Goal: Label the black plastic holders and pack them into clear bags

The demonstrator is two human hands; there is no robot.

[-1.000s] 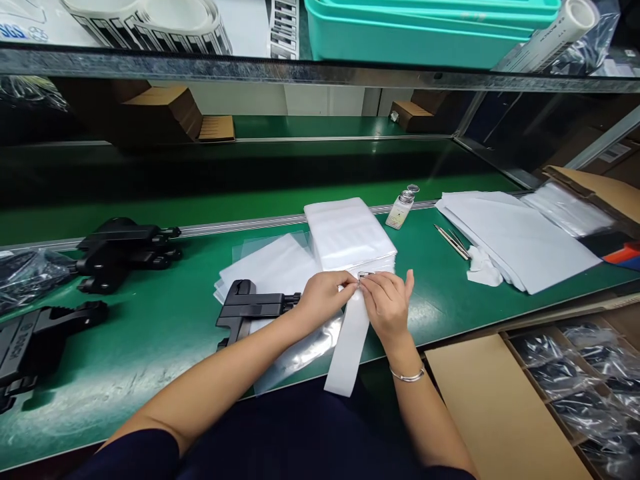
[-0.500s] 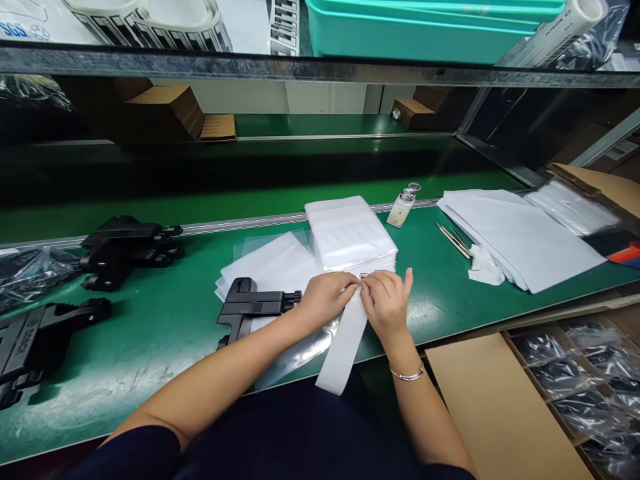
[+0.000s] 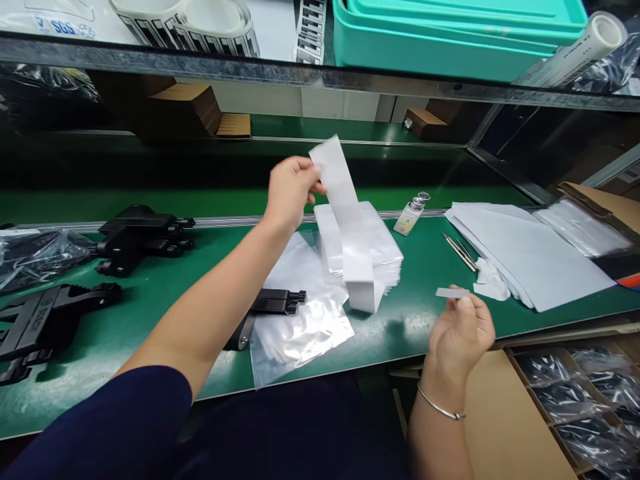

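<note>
My left hand [image 3: 295, 187] is raised over the bench and pinches the upper part of a long white paper strip [image 3: 340, 187]. The strip hangs down across a stack of clear plastic bags [image 3: 383, 233], its lower end folded at the front of the stack. Off to the right, my right hand [image 3: 463, 327] holds a small white label [image 3: 451, 293] between thumb and fingers. A black clamp-like part [image 3: 277, 301] lies on clear bags [image 3: 310, 327], partly hidden behind my left forearm.
More black parts [image 3: 140, 237] lie at the left. A pump bottle [image 3: 411, 215], tweezers [image 3: 459, 251], crumpled tissue [image 3: 491, 280] and white sheets [image 3: 520, 247] are on the right. A metal shelf edge [image 3: 280, 70] with teal bins [image 3: 440, 50] crosses above. A divided carton [image 3: 575, 400] stands lower right.
My hands were together at the strip in front of the bag stack. The left has lifted the strip up and away; the right has moved right with a small label.
</note>
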